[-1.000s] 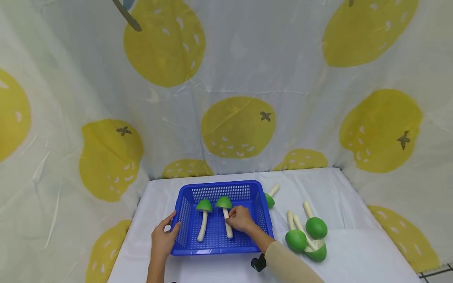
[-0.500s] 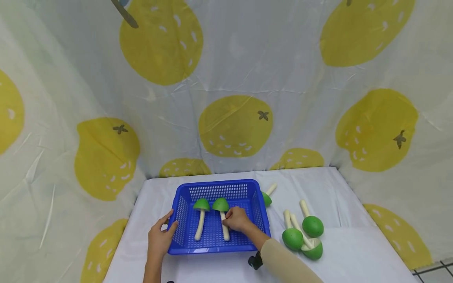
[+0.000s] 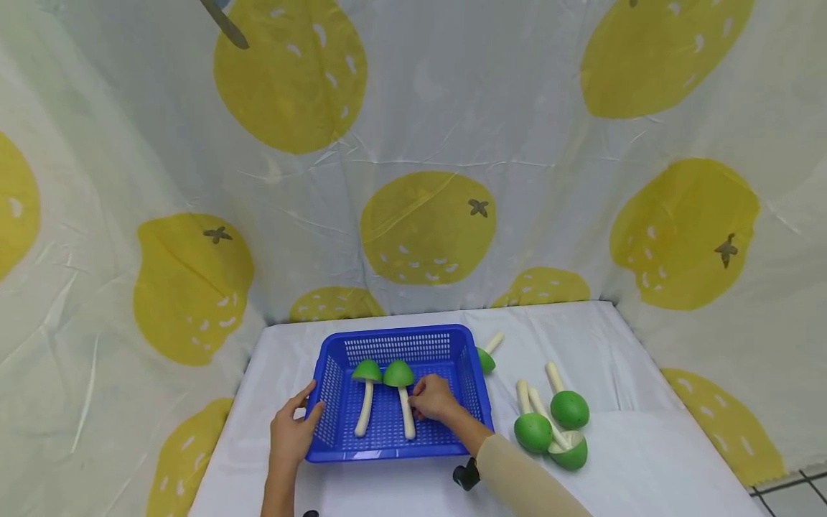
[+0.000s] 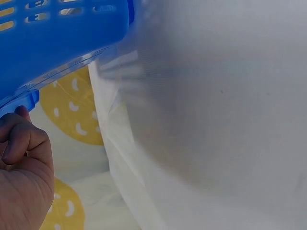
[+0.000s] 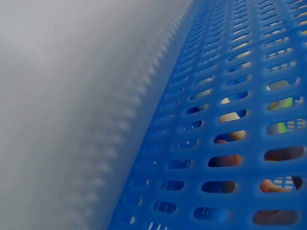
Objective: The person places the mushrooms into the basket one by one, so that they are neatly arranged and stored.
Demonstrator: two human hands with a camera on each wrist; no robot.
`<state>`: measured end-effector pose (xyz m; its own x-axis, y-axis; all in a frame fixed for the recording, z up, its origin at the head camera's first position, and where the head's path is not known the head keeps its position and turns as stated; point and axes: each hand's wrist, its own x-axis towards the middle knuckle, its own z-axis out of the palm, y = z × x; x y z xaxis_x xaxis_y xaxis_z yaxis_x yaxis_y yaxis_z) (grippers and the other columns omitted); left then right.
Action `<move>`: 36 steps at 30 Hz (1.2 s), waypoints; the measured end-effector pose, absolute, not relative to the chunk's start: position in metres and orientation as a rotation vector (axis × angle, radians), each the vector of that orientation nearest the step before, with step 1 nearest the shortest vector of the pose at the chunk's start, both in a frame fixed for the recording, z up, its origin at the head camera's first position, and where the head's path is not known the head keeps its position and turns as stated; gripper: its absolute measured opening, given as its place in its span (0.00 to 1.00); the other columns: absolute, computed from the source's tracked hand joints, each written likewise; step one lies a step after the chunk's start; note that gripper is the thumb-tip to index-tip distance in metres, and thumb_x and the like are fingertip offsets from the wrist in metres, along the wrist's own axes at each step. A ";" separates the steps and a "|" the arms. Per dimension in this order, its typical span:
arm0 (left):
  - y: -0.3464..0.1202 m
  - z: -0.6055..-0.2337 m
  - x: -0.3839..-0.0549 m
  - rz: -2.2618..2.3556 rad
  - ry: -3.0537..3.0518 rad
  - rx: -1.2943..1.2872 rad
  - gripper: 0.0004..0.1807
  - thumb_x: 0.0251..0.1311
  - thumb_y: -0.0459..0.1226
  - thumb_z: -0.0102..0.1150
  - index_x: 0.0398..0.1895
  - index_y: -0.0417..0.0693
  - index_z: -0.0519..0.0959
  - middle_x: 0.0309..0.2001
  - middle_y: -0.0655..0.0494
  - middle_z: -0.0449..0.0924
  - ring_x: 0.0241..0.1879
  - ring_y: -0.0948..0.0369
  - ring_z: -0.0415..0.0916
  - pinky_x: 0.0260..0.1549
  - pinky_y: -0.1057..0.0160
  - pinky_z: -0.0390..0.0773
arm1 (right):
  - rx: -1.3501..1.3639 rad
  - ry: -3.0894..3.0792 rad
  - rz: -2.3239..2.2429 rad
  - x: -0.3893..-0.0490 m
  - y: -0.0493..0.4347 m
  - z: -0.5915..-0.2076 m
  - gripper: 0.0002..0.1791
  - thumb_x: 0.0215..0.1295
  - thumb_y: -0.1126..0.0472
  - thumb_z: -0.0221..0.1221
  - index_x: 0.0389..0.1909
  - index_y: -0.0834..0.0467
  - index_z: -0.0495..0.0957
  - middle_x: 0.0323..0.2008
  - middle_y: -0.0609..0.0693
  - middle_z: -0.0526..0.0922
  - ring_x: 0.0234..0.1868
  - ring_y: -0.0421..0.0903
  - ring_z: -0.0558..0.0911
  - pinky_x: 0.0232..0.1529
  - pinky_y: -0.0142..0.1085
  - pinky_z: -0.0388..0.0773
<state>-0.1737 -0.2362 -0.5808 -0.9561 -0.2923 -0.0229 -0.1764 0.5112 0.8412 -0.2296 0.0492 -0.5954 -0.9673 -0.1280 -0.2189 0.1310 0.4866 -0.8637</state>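
Observation:
A blue plastic basket (image 3: 388, 455) with slotted walls stands on the white-covered table. My left hand (image 3: 292, 434) grips its left rim, thumb on the inner side; in the left wrist view that hand (image 4: 26, 163) has curled fingers at the rim. Two mushrooms with green caps and long pale stems lie side by side inside: a left mushroom (image 3: 365, 409) and a right mushroom (image 3: 405, 413). Reaching over the basket, my right hand (image 3: 434, 399) has its fingertips just right of the right mushroom's stem, which shows along its length. The right wrist view shows mostly the basket's slotted wall (image 5: 192, 139).
Right of the basket lies a group of several mushrooms (image 3: 533, 434) like those inside. One more mushroom (image 3: 486, 360) lies close behind the basket's right wall. A small black object (image 3: 466, 474) is by the right sleeve. A lemon-printed curtain (image 3: 426, 143) surrounds the table.
The right mushroom has shifted slightly left in the basket, nearer the left one. My right fingers, earlier around its stem, are now off to its right. My left hand stays on the rim.

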 end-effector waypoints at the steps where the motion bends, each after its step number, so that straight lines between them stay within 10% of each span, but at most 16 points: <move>1: -0.236 -0.581 -0.173 -1.437 -2.623 0.410 0.27 0.64 0.45 0.61 0.67 0.63 0.71 0.48 0.46 0.74 0.32 0.57 0.81 0.36 0.59 0.83 | 0.012 2.487 -1.481 -0.229 0.050 -0.595 0.06 0.56 0.69 0.64 0.29 0.64 0.75 0.19 0.54 0.81 0.17 0.48 0.83 0.20 0.37 0.80; 36: -0.237 -0.581 -0.174 -1.459 -2.616 0.419 0.27 0.63 0.46 0.62 0.66 0.63 0.72 0.47 0.48 0.73 0.26 0.59 0.76 0.30 0.66 0.78 | -0.202 2.816 -1.500 -0.221 0.094 -0.551 0.05 0.59 0.61 0.65 0.35 0.56 0.81 0.28 0.45 0.83 0.30 0.38 0.81 0.34 0.33 0.78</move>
